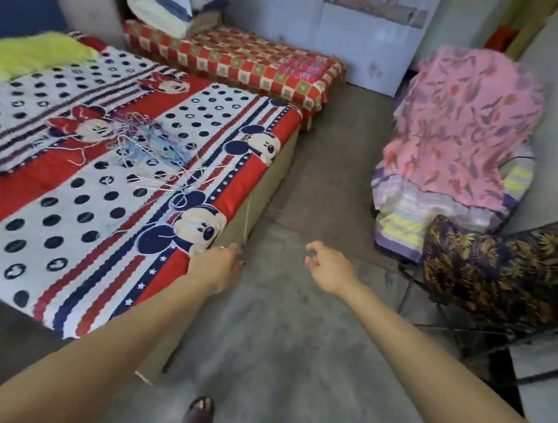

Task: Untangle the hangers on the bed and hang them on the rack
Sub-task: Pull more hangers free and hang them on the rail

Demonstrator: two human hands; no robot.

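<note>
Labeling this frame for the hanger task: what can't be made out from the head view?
- Hangers: thin wires, blurred against the patterned bedsheet; their number and how they interlock cannot be told.
- Rack: none clearly visible; dark metal bars at right lie partly under draped cloths, so their identity is unclear.
- Left hand: seen from behind, its fingers mostly hidden at the bed corner.
- Right hand: holds nothing; details blurred.

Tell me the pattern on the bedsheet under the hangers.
Red, white and navy bedsheet: cartoon mice, dots, stripes; head view.

The hangers [140, 138] blur into one thin tangle, their number untellable.
</note>
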